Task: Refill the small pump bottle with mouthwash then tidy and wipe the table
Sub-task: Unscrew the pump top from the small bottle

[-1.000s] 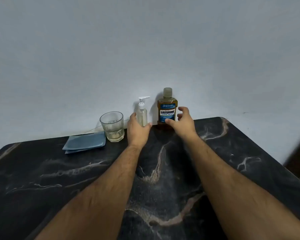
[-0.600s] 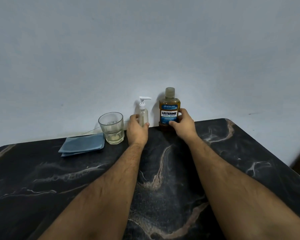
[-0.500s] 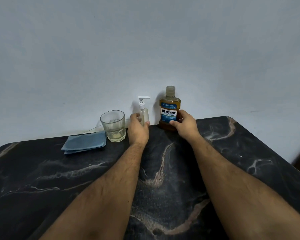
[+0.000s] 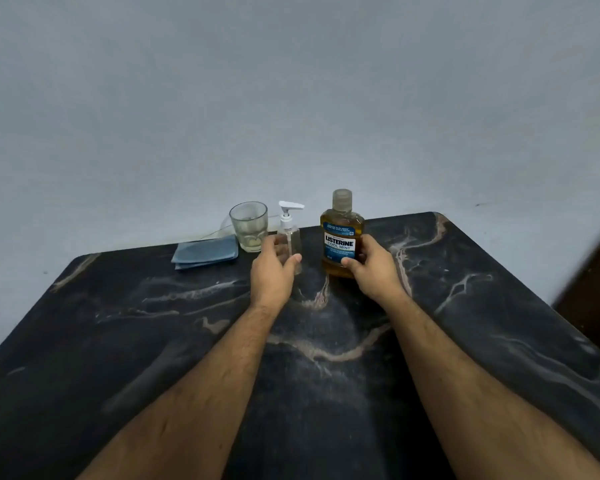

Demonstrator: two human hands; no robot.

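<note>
A small clear pump bottle with a white pump head stands upright on the dark marbled table. My left hand grips its body from the left, thumb across the front. To its right is an amber mouthwash bottle with a blue label and a clear cap. My right hand holds that bottle from the right side, thumb on the lower label. Both bottles sit a little forward of the wall.
An empty-looking drinking glass stands at the back by the wall. A folded blue cloth lies to its left. The grey wall runs along the table's far edge. A dark door or frame shows at the right.
Both hands closed round their bottles and drew them away from the wall toward me. The glass and cloth stayed put.
</note>
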